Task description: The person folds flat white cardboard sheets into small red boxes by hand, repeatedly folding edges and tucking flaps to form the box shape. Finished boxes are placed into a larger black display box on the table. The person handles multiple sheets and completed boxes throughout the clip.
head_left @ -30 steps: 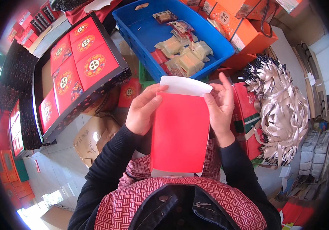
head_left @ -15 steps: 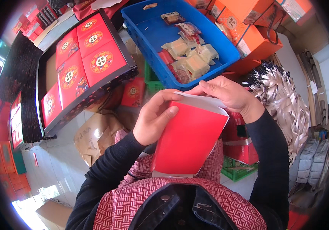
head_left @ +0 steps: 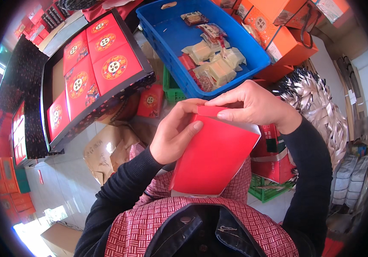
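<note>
Red card box (head_left: 213, 154) lies over the lap, printed-free face up, near end close to the patterned apron (head_left: 149, 225); contact there cannot be told. Left hand (head_left: 172, 138) grips the box's far left corner, thumb flat on the face, fingers curled around the edge. Right hand (head_left: 259, 107) pinches the red flap (head_left: 209, 110) at the far end between thumb and forefinger; its other fingers are partly hidden. Step in hand, judged: folding or tucking that flap. Next move probably calls for the left hand to steady the corner while the right presses the flap evenly along its crease. Hindrance: the right hand covers much of the box mouth, and the left fingertips crowd the flap's left end. Surroundings: far, a blue crate (head_left: 167, 30) holding wrapped packets (head_left: 220, 70); left, a dark tray (head_left: 144, 81) of printed red boxes (head_left: 80, 83), with a brown paper bag (head_left: 107, 150) nearer; right, pale ribbons (head_left: 323, 118) and a green crate (head_left: 264, 192); far right, orange boxes (head_left: 274, 19).
</note>
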The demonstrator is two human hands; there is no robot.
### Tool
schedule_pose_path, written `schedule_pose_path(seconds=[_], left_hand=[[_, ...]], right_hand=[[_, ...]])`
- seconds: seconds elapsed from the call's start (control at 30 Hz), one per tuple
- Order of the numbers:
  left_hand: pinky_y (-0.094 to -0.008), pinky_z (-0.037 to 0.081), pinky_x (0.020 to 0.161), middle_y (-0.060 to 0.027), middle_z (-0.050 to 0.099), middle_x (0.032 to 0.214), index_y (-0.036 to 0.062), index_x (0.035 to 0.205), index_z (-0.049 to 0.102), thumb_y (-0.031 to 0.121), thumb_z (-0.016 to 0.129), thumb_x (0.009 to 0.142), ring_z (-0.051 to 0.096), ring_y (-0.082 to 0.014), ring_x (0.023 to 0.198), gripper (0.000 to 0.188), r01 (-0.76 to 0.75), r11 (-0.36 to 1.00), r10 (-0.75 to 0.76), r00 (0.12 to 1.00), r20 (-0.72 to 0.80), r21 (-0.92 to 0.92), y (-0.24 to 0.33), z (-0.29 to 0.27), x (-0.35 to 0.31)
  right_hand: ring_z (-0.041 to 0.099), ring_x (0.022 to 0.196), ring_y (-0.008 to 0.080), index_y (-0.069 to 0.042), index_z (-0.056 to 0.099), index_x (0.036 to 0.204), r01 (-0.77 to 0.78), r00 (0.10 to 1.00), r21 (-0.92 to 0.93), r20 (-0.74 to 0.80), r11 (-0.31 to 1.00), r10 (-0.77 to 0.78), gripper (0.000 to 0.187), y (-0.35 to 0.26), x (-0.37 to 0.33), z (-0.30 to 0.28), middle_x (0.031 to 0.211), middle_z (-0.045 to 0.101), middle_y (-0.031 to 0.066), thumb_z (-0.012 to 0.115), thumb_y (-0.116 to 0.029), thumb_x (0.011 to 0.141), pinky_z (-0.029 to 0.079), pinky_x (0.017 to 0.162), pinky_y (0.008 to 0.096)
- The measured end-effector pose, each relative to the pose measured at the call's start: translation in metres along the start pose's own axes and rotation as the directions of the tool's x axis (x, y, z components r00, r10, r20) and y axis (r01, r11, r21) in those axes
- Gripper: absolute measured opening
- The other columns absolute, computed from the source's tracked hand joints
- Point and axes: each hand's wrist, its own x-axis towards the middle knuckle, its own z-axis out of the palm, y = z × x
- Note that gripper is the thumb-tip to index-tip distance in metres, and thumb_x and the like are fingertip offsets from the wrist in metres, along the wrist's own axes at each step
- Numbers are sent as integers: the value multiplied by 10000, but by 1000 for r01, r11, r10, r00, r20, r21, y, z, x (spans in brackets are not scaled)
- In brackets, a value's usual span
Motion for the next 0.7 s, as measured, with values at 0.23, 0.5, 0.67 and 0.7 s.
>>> schedule_pose_path(seconds=[0.23,0.5,0.67,0.7], left_hand=[[-371,355,1076,-155,439,1323,-8,1255,359,-35,519,924,441,-222,1266,369,-40,998,38,998,-42,-45,0,4,-1],[-304,402,1008,-123,523,1213,-18,1220,463,-39,518,924,507,-173,1169,302,60,991,-48,993,-108,118,2,8,-1],[-260,416,941,-72,557,1150,-25,1145,541,-22,516,931,534,-134,1081,215,6,979,24,990,-142,203,-11,-5,-1],[-254,413,939,-66,555,1154,-23,1153,540,-10,517,940,531,-128,1078,215,8,982,19,990,-137,190,-11,-6,-3]], right_hand=[[682,895,196,3,673,1116,142,982,-141,-106,980,-157,294,12,-3,8,978,704,149,662,-78,834,526,796,284],[661,816,234,15,694,989,323,900,-444,-129,836,-417,184,16,3,20,899,673,129,644,-71,835,514,726,309],[643,846,173,37,686,981,235,905,-263,-293,936,-310,186,15,-6,2,923,678,97,601,-111,906,496,768,267],[660,828,170,28,691,915,226,825,-102,-509,969,-246,223,21,-17,2,886,692,110,612,-180,913,501,738,280]])
